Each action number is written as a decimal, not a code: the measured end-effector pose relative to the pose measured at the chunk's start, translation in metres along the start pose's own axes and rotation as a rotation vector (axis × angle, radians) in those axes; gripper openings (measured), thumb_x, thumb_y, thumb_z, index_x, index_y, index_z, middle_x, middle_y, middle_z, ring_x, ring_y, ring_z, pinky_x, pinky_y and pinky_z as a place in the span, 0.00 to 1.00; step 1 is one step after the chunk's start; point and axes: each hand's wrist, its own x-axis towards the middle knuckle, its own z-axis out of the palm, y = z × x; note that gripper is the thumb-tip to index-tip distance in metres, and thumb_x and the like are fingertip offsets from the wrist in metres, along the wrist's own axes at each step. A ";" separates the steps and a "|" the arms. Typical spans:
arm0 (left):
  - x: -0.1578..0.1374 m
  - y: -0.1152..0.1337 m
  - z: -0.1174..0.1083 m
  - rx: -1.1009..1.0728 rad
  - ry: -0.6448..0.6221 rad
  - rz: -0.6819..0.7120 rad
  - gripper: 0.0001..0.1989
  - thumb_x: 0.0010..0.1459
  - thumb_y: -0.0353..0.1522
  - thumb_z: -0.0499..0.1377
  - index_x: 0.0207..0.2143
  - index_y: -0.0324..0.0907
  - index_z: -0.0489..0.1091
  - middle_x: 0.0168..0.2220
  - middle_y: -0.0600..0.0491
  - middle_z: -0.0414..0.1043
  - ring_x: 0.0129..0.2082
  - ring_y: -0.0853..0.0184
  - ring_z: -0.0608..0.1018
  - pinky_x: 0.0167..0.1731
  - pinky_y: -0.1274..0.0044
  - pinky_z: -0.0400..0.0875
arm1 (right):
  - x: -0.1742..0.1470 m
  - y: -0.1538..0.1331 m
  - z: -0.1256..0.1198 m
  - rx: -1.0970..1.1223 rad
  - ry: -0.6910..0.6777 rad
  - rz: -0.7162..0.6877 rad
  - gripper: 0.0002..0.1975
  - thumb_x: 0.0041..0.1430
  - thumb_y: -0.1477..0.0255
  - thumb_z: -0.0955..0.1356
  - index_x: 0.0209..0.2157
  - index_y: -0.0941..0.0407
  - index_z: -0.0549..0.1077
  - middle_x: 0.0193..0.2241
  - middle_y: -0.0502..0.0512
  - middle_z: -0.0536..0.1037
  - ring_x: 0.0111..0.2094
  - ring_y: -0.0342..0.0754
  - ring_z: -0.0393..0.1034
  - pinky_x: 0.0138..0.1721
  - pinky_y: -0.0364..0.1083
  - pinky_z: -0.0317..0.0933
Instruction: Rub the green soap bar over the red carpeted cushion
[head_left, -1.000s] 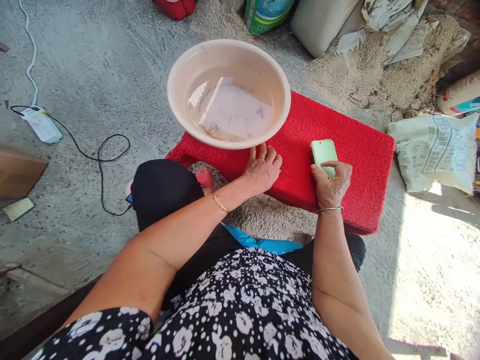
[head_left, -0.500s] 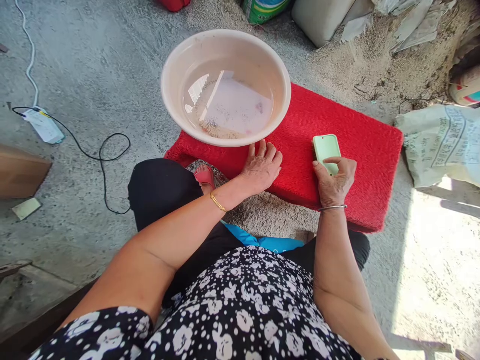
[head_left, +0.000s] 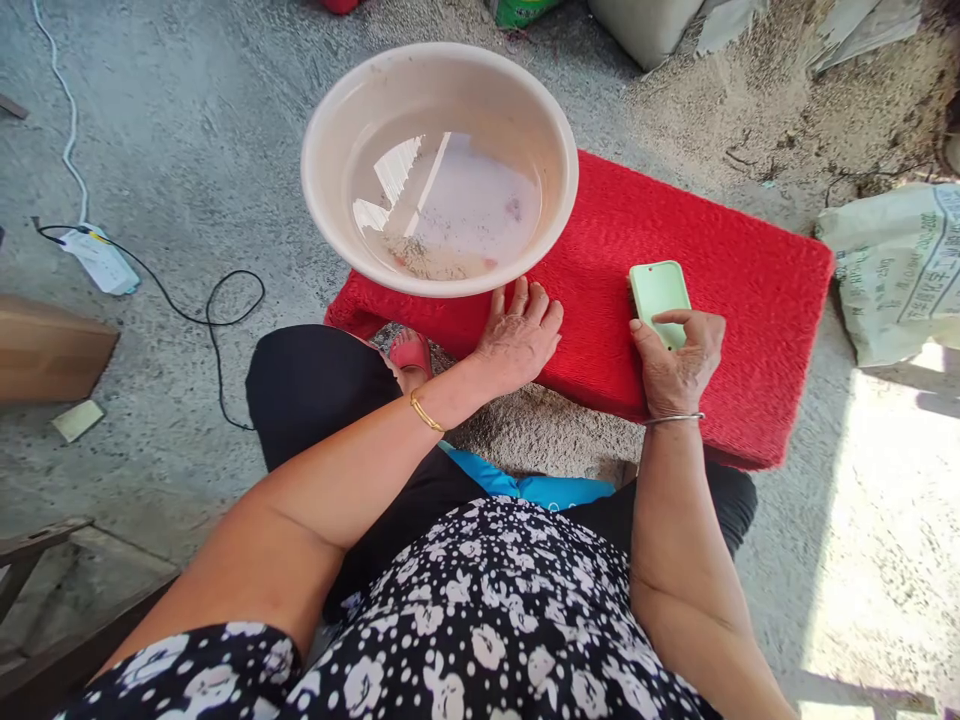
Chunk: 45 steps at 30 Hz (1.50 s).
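Observation:
A red fuzzy cloth (head_left: 720,260) covers a low bench or stool in front of my knees. My left hand (head_left: 521,340) lies on the cloth with its fingers spread, just below the rim of a large beige basin (head_left: 555,180). Cloudy water with dark specks fills the lower part of the basin. My right hand (head_left: 682,365) grips a pale green scrubbing brush (head_left: 660,288) by its sides. Dark bristles show along its left edge, and the brush rests bristles down on the cloth.
On the left floor lie a white power strip (head_left: 101,260), a looped black cable (head_left: 214,320) and a cardboard box (head_left: 52,350). A printed woven sack (head_left: 892,280) lies beyond the cloth's right end. Another sack (head_left: 649,25) stands at the back.
The view has shifted slightly, so the basin appears a little larger and farther left. My right hand and the brush appear slightly farther right; my left hand stays flat on the cloth.

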 end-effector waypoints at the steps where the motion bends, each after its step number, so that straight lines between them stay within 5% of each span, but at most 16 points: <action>1: 0.000 0.000 0.000 -0.004 0.001 -0.002 0.23 0.63 0.36 0.51 0.59 0.38 0.61 0.61 0.36 0.58 0.63 0.46 0.57 0.60 0.52 0.48 | 0.000 0.000 0.000 0.007 -0.001 0.004 0.12 0.51 0.59 0.69 0.32 0.53 0.71 0.35 0.53 0.67 0.42 0.52 0.63 0.46 0.52 0.57; 10: -0.001 0.007 0.003 -0.025 0.077 -0.202 0.24 0.62 0.39 0.52 0.59 0.41 0.61 0.63 0.37 0.55 0.62 0.44 0.57 0.57 0.49 0.51 | -0.001 -0.001 -0.001 0.059 -0.127 -0.102 0.11 0.50 0.60 0.69 0.30 0.53 0.72 0.39 0.55 0.66 0.45 0.53 0.63 0.46 0.53 0.58; 20: -0.001 0.006 0.010 0.033 0.093 -0.143 0.24 0.63 0.38 0.50 0.58 0.37 0.62 0.61 0.34 0.58 0.61 0.43 0.60 0.57 0.50 0.53 | -0.002 0.004 0.006 -0.059 0.124 0.163 0.16 0.50 0.55 0.68 0.32 0.53 0.73 0.35 0.54 0.67 0.41 0.53 0.64 0.44 0.54 0.57; 25: -0.005 0.003 0.008 0.028 0.138 -0.060 0.19 0.63 0.37 0.50 0.53 0.40 0.68 0.57 0.37 0.63 0.59 0.45 0.63 0.54 0.50 0.57 | -0.003 0.000 0.002 0.035 0.140 0.030 0.17 0.50 0.54 0.69 0.31 0.54 0.74 0.34 0.54 0.67 0.41 0.52 0.64 0.43 0.52 0.59; 29: -0.012 0.003 0.005 -0.008 0.171 0.094 0.14 0.64 0.34 0.49 0.46 0.44 0.72 0.48 0.44 0.70 0.54 0.53 0.68 0.56 0.55 0.57 | -0.005 -0.002 0.003 0.017 -0.039 -0.103 0.15 0.49 0.55 0.70 0.32 0.52 0.75 0.37 0.54 0.69 0.41 0.51 0.65 0.44 0.51 0.59; 37: -0.019 -0.002 0.006 0.042 0.143 0.233 0.14 0.62 0.32 0.51 0.48 0.42 0.70 0.50 0.43 0.68 0.55 0.52 0.67 0.55 0.54 0.57 | 0.000 0.008 0.007 -0.095 0.250 0.284 0.20 0.45 0.54 0.70 0.34 0.54 0.75 0.33 0.54 0.68 0.40 0.54 0.64 0.44 0.53 0.58; 43: -0.021 -0.001 0.013 0.046 0.151 0.244 0.21 0.62 0.44 0.52 0.50 0.40 0.69 0.52 0.40 0.66 0.57 0.46 0.65 0.55 0.51 0.55 | -0.006 0.001 0.005 -0.024 -0.021 -0.090 0.19 0.50 0.54 0.68 0.35 0.54 0.76 0.36 0.54 0.69 0.41 0.50 0.65 0.45 0.50 0.58; 45: -0.022 0.001 0.015 0.044 0.153 0.247 0.25 0.60 0.48 0.53 0.52 0.41 0.68 0.54 0.39 0.65 0.58 0.44 0.64 0.56 0.49 0.53 | -0.006 0.001 0.007 -0.103 -0.042 -0.074 0.18 0.50 0.54 0.68 0.35 0.53 0.76 0.36 0.54 0.70 0.41 0.51 0.65 0.46 0.51 0.57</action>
